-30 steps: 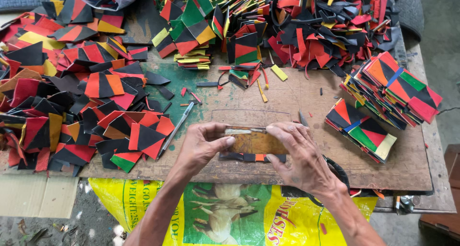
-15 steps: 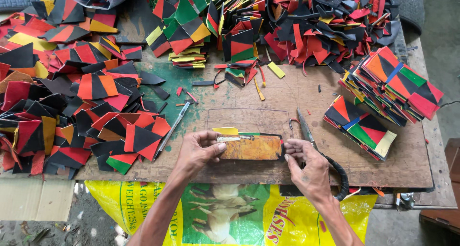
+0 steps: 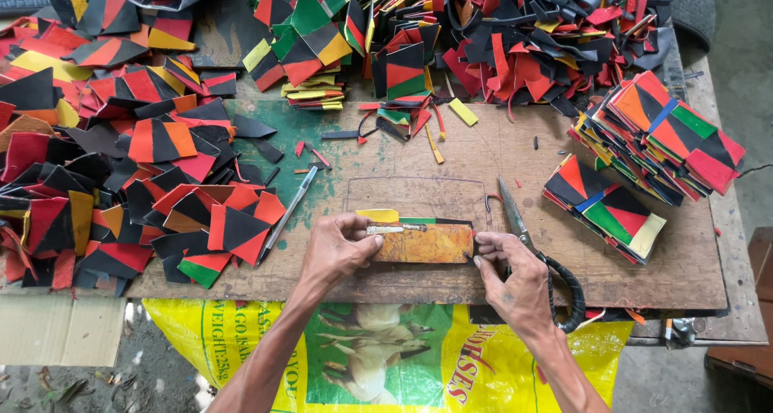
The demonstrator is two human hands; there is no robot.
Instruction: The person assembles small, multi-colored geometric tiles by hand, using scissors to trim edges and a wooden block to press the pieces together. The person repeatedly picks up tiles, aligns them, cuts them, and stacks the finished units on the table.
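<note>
A worn brownish-orange rectangular template (image 3: pixel 427 243) lies flat on the wooden board (image 3: pixel 451 163), over a stack of coloured pieces whose yellow, green and black edges (image 3: pixel 403 217) stick out behind it. My left hand (image 3: pixel 342 248) pinches the template's left end. My right hand (image 3: pixel 515 280) presses fingertips against its right end. Scissors (image 3: pixel 535 256) with black-wrapped handles lie just right of my right hand.
Heaps of red, black, orange and yellow cut pieces (image 3: pixel 121 179) cover the left side and the back (image 3: pixel 499 35). Neat stacks of sewn patches (image 3: pixel 660 143) sit at right. A thin metal tool (image 3: pixel 286 212) lies left of my hands. A yellow printed sack (image 3: pixel 386 357) hangs below the board.
The template has come slightly toward me and settled flat. My hands, which covered it a second ago, have drawn apart to its two ends.
</note>
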